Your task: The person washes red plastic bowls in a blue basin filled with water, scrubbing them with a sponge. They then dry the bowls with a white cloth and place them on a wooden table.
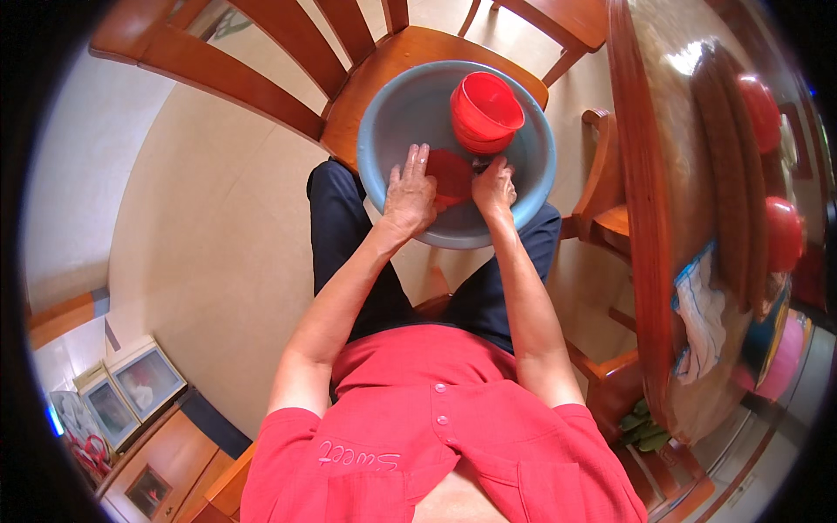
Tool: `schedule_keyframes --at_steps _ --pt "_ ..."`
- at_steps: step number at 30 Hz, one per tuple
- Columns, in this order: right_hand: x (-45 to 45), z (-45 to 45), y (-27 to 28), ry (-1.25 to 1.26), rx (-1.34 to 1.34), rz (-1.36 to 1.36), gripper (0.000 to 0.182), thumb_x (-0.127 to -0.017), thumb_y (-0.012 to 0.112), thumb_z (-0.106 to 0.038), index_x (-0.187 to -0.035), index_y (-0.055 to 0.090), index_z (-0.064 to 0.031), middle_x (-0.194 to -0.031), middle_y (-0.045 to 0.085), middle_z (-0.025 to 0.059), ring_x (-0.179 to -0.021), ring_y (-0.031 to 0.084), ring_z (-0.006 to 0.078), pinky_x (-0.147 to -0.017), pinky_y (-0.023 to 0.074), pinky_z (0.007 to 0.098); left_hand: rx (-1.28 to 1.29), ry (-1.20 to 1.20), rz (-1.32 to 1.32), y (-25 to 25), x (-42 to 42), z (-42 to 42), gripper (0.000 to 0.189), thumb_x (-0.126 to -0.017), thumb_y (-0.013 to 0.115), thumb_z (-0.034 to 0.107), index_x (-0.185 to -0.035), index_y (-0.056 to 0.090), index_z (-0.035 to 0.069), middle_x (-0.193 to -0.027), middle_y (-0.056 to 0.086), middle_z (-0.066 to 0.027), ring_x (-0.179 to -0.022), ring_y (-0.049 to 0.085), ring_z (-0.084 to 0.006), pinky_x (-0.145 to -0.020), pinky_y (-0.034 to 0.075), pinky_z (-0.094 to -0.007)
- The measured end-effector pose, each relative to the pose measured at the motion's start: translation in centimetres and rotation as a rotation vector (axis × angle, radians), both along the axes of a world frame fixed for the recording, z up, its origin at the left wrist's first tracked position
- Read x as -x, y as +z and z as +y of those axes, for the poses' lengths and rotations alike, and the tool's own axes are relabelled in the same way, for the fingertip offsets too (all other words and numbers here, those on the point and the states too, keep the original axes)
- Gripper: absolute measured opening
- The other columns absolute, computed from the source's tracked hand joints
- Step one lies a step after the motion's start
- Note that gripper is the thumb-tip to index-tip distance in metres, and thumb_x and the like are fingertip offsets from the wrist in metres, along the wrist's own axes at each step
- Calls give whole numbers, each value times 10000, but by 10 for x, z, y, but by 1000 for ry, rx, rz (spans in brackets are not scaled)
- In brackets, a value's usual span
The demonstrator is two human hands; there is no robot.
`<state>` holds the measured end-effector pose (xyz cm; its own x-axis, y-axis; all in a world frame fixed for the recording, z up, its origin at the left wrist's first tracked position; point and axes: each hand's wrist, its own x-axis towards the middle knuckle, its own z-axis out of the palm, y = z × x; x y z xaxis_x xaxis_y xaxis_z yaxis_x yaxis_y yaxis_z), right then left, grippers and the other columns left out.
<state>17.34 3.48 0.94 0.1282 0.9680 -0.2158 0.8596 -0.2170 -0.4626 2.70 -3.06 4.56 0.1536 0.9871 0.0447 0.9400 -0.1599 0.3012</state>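
Note:
A blue-grey plastic basin point(392, 118) with water in it rests on a wooden chair seat before me. In the basin a stack of red bowls point(487, 111) stands towards the far right side. Nearer to me a red bowl point(451, 176) lies low in the water between my hands. My left hand point(412, 196), wet and with fingers stretched out, touches this bowl's left edge. At the bowl's right side my right hand point(495, 186) has its fingers curled around a small dark, shiny thing point(482, 163), whose kind I cannot tell.
To the right is a wooden table point(644, 216) with a blue-edged white cloth point(700, 314), long brown objects point(729, 176) and red rounded items point(783, 234). A wooden chair point(601, 170) stands between basin and table. The backrest point(216, 72) of the basin's chair rises at upper left. Green leaves point(644, 428) lie at lower right.

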Motion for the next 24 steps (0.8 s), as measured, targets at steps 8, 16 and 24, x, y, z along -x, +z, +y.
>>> schedule_keyframes --at_steps 8,16,24 --pt "-6 1 -26 246 -106 88 272 -795 541 -150 -1025 492 -13 -1026 515 254 -923 552 434 -771 460 488 357 404 -771 5 -1 20 248 -744 671 194 -910 601 22 -928 626 -122 -892 592 -264 -781 444 -344" --pt "17 -15 30 545 -545 713 202 -782 534 -12 -979 577 -28 -1026 562 162 -886 557 344 -771 451 408 247 353 -1453 -36 5 27 267 -767 557 -16 -1027 554 42 -904 591 -5 -804 546 -97 -696 450 -245" --pt "22 -2 14 525 -553 505 310 -780 503 -46 -1088 532 -21 -1099 529 142 -1012 474 344 -900 377 407 525 200 -1543 -13 10 20 318 -759 561 -50 -1066 546 31 -940 585 7 -865 543 -90 -796 461 -259"
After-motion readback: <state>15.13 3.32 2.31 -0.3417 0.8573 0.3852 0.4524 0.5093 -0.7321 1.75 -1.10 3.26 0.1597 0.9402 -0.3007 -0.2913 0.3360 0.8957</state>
